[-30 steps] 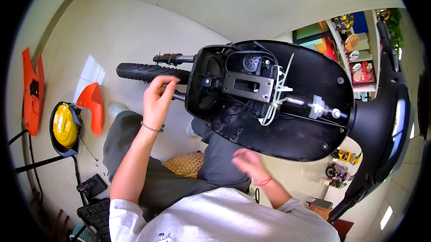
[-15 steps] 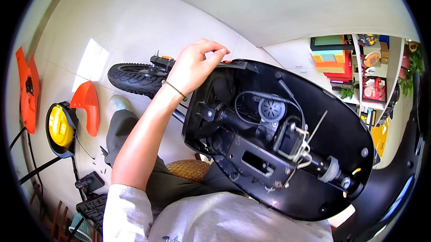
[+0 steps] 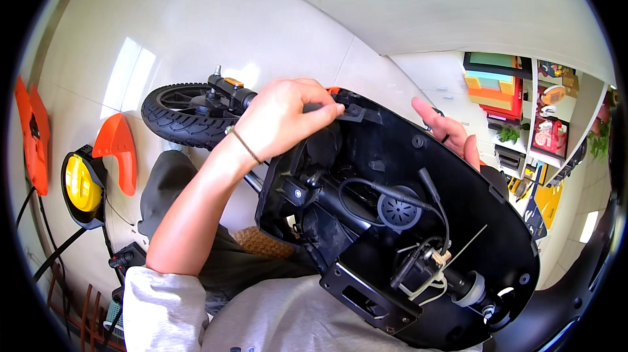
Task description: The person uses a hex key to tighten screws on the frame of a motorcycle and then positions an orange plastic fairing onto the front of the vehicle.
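1. Shell (image 3: 468,185), black: before the person, hollow face showing.
2. Left hand (image 3: 291,110): at the shell's rim near the wheel (image 3: 180,131), fingers curled, thumb at the rim; whether closed on it, cannot tell.
3. Right hand (image 3: 451,133): by the far rim, partly hidden, fingers wide apart.
4. Disc (image 3: 399,212), round: inside shell.
5. Panel (image 3: 120,150), orange: on floor, left.
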The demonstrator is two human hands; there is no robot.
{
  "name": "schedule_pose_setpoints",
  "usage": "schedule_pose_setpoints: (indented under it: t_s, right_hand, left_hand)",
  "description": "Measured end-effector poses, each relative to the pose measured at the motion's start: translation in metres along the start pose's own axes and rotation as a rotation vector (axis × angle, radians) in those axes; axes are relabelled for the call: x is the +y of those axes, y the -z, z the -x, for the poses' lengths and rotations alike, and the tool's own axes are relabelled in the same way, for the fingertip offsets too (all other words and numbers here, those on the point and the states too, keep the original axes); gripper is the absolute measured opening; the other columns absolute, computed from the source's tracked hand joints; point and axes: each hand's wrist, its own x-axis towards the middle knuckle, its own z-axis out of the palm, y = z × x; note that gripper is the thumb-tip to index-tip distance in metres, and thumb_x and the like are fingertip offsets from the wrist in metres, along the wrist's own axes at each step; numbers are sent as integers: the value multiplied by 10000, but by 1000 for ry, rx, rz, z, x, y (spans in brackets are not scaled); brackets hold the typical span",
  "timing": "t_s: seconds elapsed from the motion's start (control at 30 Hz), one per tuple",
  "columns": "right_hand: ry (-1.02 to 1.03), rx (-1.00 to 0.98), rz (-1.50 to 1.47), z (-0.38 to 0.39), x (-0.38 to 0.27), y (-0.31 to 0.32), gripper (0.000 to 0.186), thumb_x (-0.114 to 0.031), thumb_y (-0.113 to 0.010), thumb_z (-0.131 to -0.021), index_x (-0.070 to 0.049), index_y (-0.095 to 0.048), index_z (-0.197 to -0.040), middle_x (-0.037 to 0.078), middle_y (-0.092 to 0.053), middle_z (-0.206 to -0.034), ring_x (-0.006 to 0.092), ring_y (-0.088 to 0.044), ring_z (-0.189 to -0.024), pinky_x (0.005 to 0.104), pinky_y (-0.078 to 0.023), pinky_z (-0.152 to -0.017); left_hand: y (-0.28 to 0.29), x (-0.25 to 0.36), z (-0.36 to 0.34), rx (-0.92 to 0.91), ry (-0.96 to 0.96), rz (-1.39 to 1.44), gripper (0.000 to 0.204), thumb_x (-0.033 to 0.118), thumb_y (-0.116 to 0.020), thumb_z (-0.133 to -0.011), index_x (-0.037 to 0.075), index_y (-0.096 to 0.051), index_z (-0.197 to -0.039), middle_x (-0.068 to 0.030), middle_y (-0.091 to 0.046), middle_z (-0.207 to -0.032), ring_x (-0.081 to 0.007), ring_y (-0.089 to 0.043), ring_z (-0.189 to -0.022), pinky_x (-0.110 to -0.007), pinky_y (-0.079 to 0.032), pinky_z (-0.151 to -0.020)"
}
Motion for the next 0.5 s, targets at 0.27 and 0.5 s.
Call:
schedule_pose_setpoints:
  t_s: [0.27, 0.5]
  right_hand:
    - [25, -70, 159, -16, 1, -5, 444, -315, -233, -1012, -52, -517, -796, 178, -508, -975, 240, -503, -906, 348, -412, -881]
    - [-39, -132, 338, -21, -11, 1, 422, -308, -229, -1018, -106, -493, -759, 109, -472, -905, 195, -439, -810, 314, -361, -815]
  left_hand:
    - [3, 5, 3, -23, -111, -106, 134, 125, -652, -840, 13, -686, -905, -123, -670, -887, -288, -644, -844, -342, -507, -765]
    - [4, -5, -3, -66, -181, -57, 108, 104, -659, -831, 13, -675, -886, -122, -652, -855, -293, -637, -814, -356, -505, -735]
